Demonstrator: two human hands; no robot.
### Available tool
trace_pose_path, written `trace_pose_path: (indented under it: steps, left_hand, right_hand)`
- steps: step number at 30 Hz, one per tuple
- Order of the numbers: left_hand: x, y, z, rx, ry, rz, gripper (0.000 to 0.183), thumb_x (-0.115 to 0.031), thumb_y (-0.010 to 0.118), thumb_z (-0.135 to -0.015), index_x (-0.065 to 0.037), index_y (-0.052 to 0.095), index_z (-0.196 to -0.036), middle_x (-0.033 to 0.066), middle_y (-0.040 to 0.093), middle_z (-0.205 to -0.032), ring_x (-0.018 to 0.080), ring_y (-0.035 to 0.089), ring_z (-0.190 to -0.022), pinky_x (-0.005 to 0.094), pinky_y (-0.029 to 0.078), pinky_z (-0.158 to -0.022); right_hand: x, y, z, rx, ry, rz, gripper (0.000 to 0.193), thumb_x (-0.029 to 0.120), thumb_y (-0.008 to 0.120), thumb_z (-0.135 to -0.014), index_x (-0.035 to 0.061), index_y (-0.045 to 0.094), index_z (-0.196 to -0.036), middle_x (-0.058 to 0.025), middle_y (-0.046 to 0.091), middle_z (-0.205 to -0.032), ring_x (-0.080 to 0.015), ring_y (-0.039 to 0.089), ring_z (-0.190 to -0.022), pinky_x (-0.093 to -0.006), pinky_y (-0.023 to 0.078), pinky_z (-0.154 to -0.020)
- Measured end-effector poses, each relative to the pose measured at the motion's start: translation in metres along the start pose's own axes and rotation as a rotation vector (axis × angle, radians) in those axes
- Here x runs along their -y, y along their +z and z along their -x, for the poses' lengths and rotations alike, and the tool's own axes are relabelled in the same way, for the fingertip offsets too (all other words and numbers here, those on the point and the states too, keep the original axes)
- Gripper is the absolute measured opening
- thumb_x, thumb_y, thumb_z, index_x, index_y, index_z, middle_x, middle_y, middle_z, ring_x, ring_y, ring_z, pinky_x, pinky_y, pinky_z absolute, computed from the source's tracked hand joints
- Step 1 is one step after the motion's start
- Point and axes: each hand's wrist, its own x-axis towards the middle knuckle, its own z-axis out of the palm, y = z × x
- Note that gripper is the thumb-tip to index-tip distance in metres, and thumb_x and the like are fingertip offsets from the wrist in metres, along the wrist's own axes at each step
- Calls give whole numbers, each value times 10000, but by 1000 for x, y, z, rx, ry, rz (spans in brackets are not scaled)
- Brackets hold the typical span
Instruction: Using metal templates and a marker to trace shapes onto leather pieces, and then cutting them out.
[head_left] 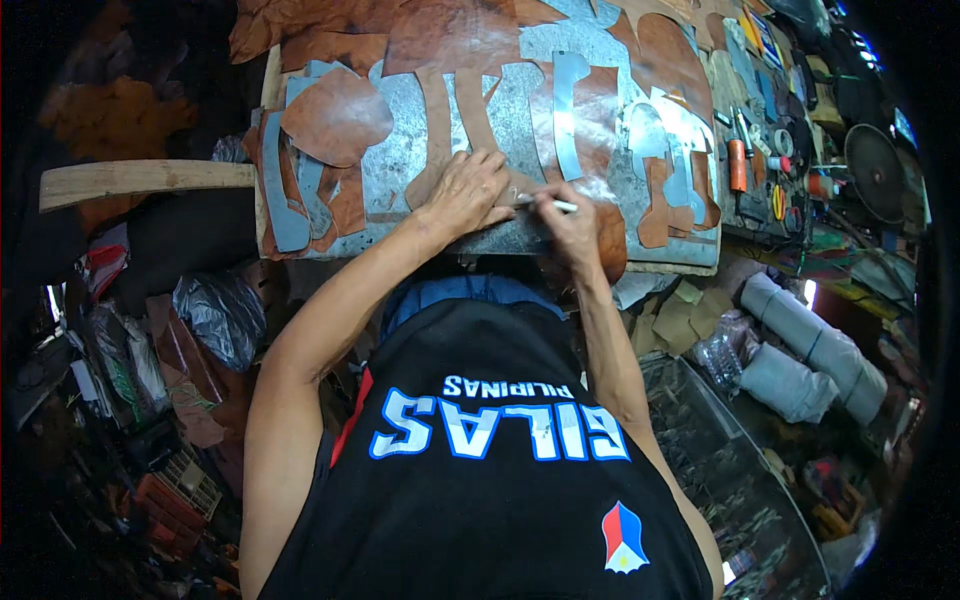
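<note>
My left hand (466,192) lies with its fingers spread on a tan leather piece (435,115), pressing near the table's front edge. The piece has long strips running toward the far side. In my right hand (574,232) is a white pen (563,206), gripped between the fingers. Its tip points left, close to the left hand's fingers and the edge of the piece; any mark there is too small to make out. Right of the hands, a pale blue-grey curved strip (566,115) rests on brown leather (602,100).
The worktable (385,185) has a worn grey top. A rounded brown leather piece (337,118) and narrow cut pieces (290,222) lie at left. A wooden bar (148,184) juts out leftward. Tools and an orange cylinder (738,166) crowd the right side, above wrapped rolls (815,335).
</note>
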Motion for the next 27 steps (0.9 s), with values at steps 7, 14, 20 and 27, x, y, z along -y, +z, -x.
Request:
trace_pose_path:
  steps: [7, 14, 20, 27]
  left_hand:
    - [17, -18, -17, 101, 6, 193, 239, -169, 646, -836, -41, 652, -1037, 160, 678, -861, 329, 650, -845, 432, 494, -748]
    - [21, -10, -19, 44, -43, 89, 257, -79, 579, -842, -124, 633, -1089, 120, 684, -800, 305, 660, -792, 432, 472, -728]
    - [13, -7, -17, -20, 10, 54, 248, -58, 561, -849, -163, 693, -1032, 61, 661, -802, 255, 632, -828, 398, 444, -762]
    - [-5, -8, -9, -109, 52, 27, 291, -271, 689, -806, -165, 663, -1076, 73, 602, -812, 259, 594, -844, 415, 418, -832]
  right_hand:
    - [-20, -8, 5, -58, -36, -9, 120, 119, 610, -884, 1, 625, -904, -7, 611, -761, -76, 534, -690, -236, 438, -629]
    - [-16, 11, 2, -89, -132, 354, 144, 141, 639, -857, 2, 633, -897, -147, 635, -774, -216, 612, -689, -339, 482, -639]
    - [1, 11, -1, -17, -255, 424, 140, 133, 645, -844, 1, 636, -891, -166, 659, -814, -269, 646, -726, -357, 504, -666]
    - [-6, -7, 3, 15, -17, 169, 116, 99, 621, -871, -11, 645, -896, -51, 646, -773, -122, 593, -701, -268, 475, -645]
